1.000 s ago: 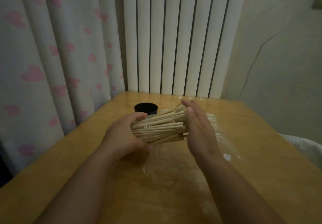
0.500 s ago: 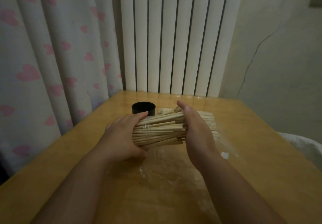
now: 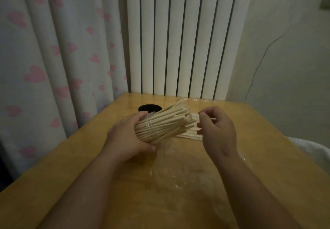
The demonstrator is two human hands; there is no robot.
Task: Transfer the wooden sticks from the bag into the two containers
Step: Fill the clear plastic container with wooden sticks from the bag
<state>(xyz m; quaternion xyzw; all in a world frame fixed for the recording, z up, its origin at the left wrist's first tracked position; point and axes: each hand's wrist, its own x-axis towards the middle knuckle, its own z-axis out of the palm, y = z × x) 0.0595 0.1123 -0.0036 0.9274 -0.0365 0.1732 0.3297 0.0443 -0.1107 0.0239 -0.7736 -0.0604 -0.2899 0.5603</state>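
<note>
Left grip (image 3: 128, 139) clasps the banded bundle of wooden sticks (image 3: 166, 123) at one end, raised off the bench (image 3: 80, 161), evidently presenting the free ends to the right grip (image 3: 217, 130), which is curled beside them; whether it pinches a stick cannot be told. Black container (image 3: 150, 107) stands just behind; bag (image 3: 171, 159) lies beneath.

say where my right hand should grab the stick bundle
Around the middle of the stick bundle, just past the clear band, coming in from the right. The left hand grips the banded end and the far tips splay apart, so the sticks are probably tightest, and easiest to wrap, close to the band.
</note>
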